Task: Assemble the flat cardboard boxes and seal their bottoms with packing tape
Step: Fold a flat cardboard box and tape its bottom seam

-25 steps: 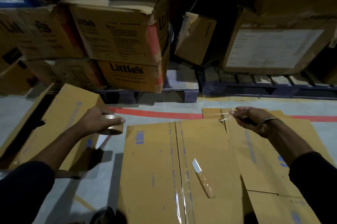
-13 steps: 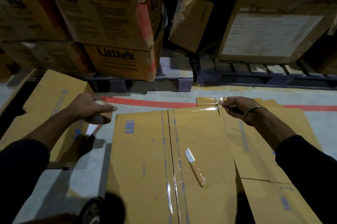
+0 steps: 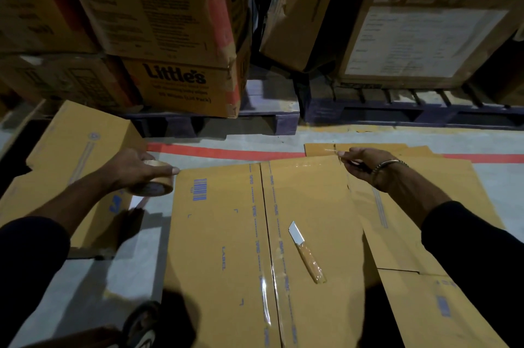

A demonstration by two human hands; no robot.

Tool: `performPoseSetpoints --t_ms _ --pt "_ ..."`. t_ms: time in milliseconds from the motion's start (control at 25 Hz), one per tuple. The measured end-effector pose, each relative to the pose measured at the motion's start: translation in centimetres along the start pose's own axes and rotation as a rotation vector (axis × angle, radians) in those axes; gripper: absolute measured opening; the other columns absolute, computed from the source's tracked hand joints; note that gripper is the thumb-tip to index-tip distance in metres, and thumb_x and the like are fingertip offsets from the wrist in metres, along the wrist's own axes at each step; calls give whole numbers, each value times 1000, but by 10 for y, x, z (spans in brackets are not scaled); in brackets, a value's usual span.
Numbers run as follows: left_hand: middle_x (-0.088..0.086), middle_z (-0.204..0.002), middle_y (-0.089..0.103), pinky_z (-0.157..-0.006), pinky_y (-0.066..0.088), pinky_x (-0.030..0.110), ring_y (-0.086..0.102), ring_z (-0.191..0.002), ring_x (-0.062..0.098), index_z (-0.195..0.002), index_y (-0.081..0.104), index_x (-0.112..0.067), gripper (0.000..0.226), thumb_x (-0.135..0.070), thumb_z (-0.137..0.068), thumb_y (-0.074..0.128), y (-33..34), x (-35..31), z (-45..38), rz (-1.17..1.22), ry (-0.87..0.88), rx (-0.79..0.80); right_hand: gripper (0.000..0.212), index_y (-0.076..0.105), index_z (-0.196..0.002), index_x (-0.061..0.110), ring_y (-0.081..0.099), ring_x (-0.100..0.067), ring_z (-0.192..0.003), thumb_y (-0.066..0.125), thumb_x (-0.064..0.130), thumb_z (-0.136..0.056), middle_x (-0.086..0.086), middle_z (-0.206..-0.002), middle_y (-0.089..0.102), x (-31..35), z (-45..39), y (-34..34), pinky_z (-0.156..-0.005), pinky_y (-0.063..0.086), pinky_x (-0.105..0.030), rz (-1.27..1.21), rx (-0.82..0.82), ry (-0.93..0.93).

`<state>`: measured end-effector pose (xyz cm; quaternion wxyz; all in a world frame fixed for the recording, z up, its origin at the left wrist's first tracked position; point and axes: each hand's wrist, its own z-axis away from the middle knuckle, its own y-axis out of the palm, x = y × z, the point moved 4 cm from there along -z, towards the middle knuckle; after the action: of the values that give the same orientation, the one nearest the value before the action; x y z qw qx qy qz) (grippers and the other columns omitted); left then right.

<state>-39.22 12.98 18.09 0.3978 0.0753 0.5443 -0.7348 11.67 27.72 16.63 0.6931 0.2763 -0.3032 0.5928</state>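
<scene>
Presently: cardboard box, bottom flaps closed, lying low at the middle of the view, its long axis and centre seam running from 6 o'clock to 12 o'clock, far edge pointing at the pallets; seam already carries clear tape toward 6 o'clock. Left hand, at 9 o'clock of the far edge, fingers curled round the tape roll, roll just beside the box corner. Right hand, at 3 o'clock of that edge, fingertips pinching the free tape end; a strip appears stretched across the far edge between the hands, faint and hard to trace. Knife lies loose on the right flap, blade toward 11 o'clock. Risks, as judged: slack in the strip would let it fold and stick to itself; uneven lowering would wrinkle it or miss the seam end; a sweeping sleeve could knock the knife
</scene>
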Motion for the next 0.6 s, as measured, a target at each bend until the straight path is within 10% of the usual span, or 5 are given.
performPoseSetpoints --t_ms 160,280,480,600 --pt "-5 -49 46 -59 27 31 45 -53 21 -51 48 -17 61 -64 -74 79 13 3 4 96 -11 48 26 65 -118 2 68 -18 -83 68 -4 -93 -15 -103 71 -15 -1 3 -84 60 -27 -149 16 101" --pt "8 -70 63 -64 34 33 57 -68 26 -68 68 -2 70 -72 -73 74 16 10 3 85 -14 54 21 66 -119 4 58 -10 -69 60 3 -100 -12 -108 70 -19 -5 9 -73 53 -28 33 -63 5" --pt "15 -89 72 -72 42 36 67 -84 31 -76 76 -8 92 -96 -51 62 18 12 6 68 -6 66 29 69 -126 9 65 -23 -100 65 10 -97 -10 -112 68 -28 -4 11 -88 56 -41 355 -208 -171" --pt "11 -84 73 -72 45 36 67 -83 29 -77 77 -9 97 -99 -45 60 15 15 7 69 2 63 24 70 -115 14 63 -28 -111 70 9 -91 -9 -117 70 -10 18 24 -94 55 -44 662 -465 -615"
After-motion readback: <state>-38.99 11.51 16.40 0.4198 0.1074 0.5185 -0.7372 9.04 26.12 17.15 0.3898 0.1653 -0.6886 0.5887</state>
